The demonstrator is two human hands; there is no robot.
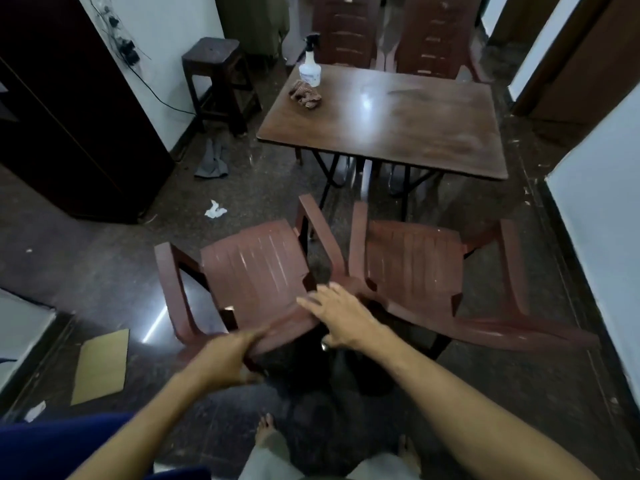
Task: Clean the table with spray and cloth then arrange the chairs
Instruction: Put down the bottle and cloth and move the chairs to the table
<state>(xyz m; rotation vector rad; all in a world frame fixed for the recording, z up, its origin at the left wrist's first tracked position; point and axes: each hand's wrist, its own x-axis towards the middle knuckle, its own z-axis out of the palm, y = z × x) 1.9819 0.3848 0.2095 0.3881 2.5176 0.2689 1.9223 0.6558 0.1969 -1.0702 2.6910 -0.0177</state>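
Note:
Two brown plastic chairs stand side by side in front of me, facing the wooden table (415, 133). My left hand (225, 358) grips the top edge of the left chair's (256, 271) backrest. My right hand (337, 318) hovers over the same backrest's right end, fingers spread, beside the right chair (415, 271). On the table's far left corner stand a white spray bottle (310, 67) and a crumpled brown cloth (305, 94). Two more brown chairs (391, 32) stand behind the table.
A dark wooden stool (216, 74) stands left of the table by the wall. On the floor lie a grey rag (213, 161), a white crumpled paper (214, 209) and a cardboard piece (102, 365). A dark cabinet (62, 116) fills the left; a white wall (602, 220) runs along the right.

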